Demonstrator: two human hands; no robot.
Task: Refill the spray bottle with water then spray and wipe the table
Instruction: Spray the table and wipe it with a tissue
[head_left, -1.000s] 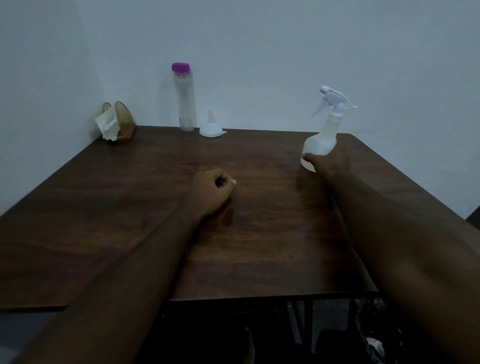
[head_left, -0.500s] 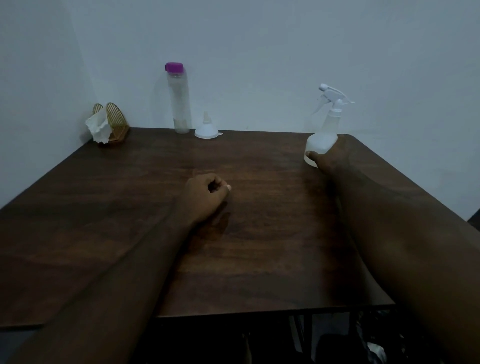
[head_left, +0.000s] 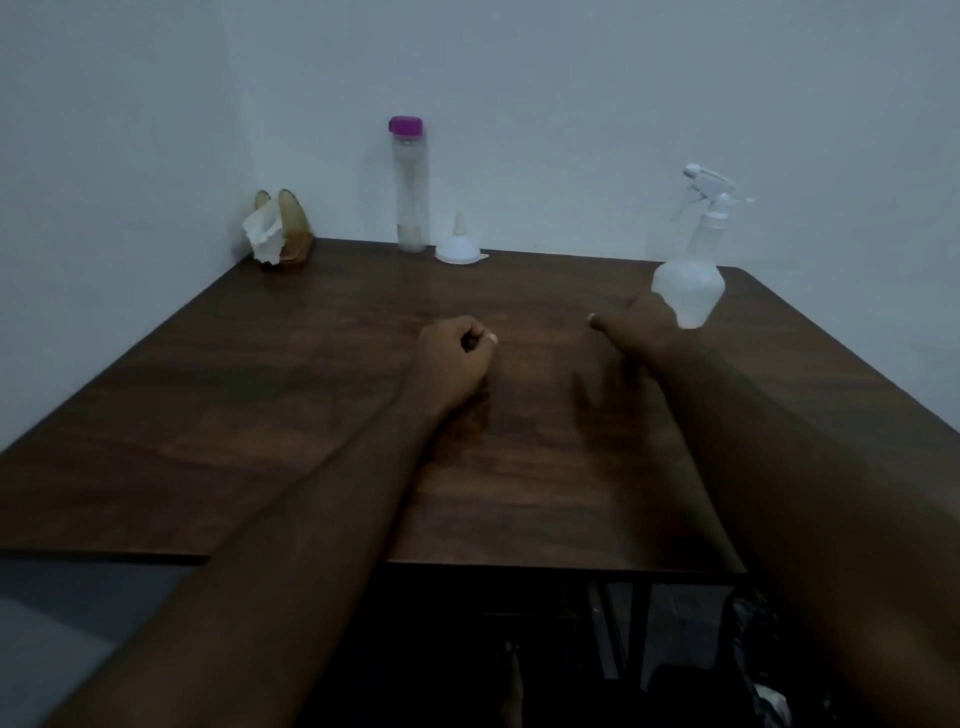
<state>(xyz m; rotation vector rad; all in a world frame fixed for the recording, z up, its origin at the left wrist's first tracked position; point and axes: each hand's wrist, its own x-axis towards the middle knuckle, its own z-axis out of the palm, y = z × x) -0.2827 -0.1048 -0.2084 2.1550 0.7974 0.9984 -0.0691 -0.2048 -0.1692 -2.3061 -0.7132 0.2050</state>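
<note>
My right hand (head_left: 641, 332) has stood the bottle (head_left: 688, 291) just beside itself and loosened off it, left hand (head_left: 454, 358) clenched empty, so refilling can begin.

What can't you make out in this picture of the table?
Head view, the only one:
The right hand: its fingers lie behind the hand itself, so whether they touch the spray bottle is unclear.
Water level in the spray bottle: lost in dim light and cloudy plastic.
How full the tall bottle is: too dim to tell.
Space under the table: too dark, and cut off by the bottom edge.
</note>
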